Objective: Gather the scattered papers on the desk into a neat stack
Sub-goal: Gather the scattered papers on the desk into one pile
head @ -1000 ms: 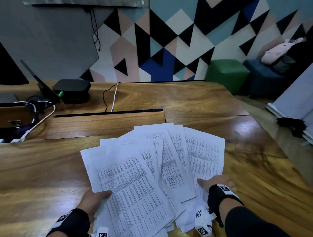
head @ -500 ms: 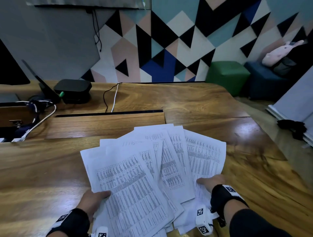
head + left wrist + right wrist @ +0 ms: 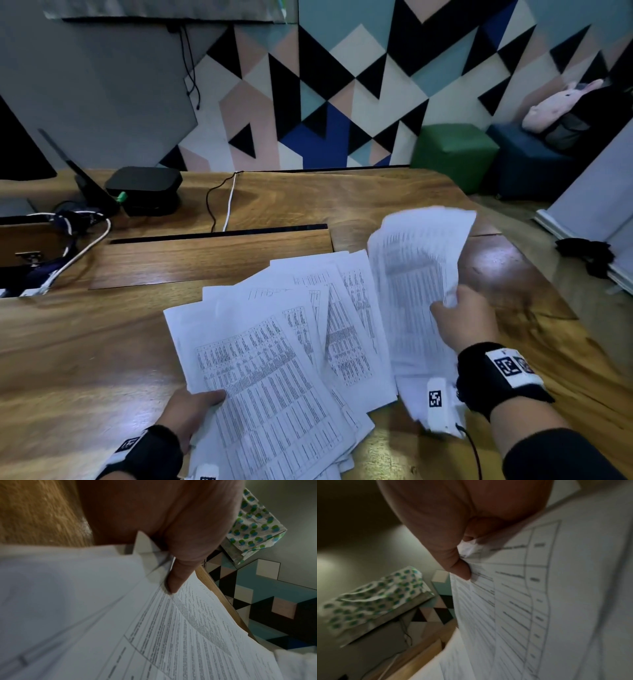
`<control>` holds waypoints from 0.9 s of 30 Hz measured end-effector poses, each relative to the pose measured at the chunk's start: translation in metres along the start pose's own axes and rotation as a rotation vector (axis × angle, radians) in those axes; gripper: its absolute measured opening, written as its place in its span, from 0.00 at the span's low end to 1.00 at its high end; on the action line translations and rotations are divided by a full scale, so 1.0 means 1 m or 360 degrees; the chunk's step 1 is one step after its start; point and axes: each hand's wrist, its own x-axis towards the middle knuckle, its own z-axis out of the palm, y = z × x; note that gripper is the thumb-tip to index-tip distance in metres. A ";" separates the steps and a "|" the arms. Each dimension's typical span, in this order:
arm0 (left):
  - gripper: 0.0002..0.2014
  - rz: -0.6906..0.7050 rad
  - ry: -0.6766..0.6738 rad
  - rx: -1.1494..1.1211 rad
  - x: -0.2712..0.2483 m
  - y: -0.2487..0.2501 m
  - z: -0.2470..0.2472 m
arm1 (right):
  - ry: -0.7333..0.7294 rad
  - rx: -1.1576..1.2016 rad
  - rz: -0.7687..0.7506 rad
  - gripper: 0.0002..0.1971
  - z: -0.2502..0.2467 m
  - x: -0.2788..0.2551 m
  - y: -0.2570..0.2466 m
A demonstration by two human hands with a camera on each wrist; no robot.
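The papers (image 3: pixel 274 359) lie fanned across the near middle of the counter (image 3: pixel 85 342), overlapping at odd angles, so the stack is only begun. The left hand (image 3: pixel 191 411) pinches the near-left corner of the fan, thumb on top. The right hand (image 3: pixel 462 318) grips a sheaf (image 3: pixel 418 267) raised off the counter at the right. Left to do, as I judge it: lay the sheaf over the rest, draw the spread sheets together and square the edges.

The right hand (image 3: pixel 467 317), flat on the fanned papers a second ago, now grips the rightmost sheets (image 3: pixel 416 274), lifting them off the desk (image 3: pixel 85 359), tilted upward.
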 end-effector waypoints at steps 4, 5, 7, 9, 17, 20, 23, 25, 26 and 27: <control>0.12 0.0029 -0.0002 0.0003 -0.002 0.000 0.000 | 0.0094 0.0337 -0.0359 0.03 -0.023 -0.016 -0.041; 0.13 0.0033 -0.0007 0.0003 -0.002 0.000 -0.001 | 0.0080 0.0552 -0.0403 0.05 -0.026 -0.019 -0.050; 0.13 0.0033 -0.0021 -0.0002 -0.002 0.000 -0.002 | -0.0020 0.1041 -0.0410 0.09 -0.028 -0.022 -0.067; 0.13 0.0027 -0.0038 -0.0002 -0.001 -0.001 -0.004 | -0.0200 0.1424 -0.0289 0.09 -0.018 -0.023 -0.077; 0.12 -0.0088 -0.0162 0.0029 -0.001 -0.002 -0.008 | -0.0829 0.1215 0.0403 0.10 0.106 -0.056 -0.034; 0.13 -0.0184 -0.0200 0.0021 -0.002 0.001 -0.011 | -0.0888 0.0967 0.0575 0.24 0.146 -0.069 0.003; 0.15 -0.0227 -0.0166 -0.0073 -0.004 0.004 -0.011 | -0.0868 0.0638 0.0548 0.36 0.168 -0.071 0.029; 0.16 -0.0189 -0.0155 -0.0192 -0.005 0.006 -0.011 | -0.0843 0.0384 0.0515 0.34 0.169 -0.073 0.032; 0.16 -0.0175 -0.0193 -0.0267 -0.006 0.007 -0.010 | -0.0845 0.0297 0.0498 0.34 0.166 -0.076 0.028; 0.16 -0.0164 -0.0245 -0.0288 -0.008 0.008 -0.010 | -0.0867 0.0238 0.0463 0.32 0.165 -0.078 0.027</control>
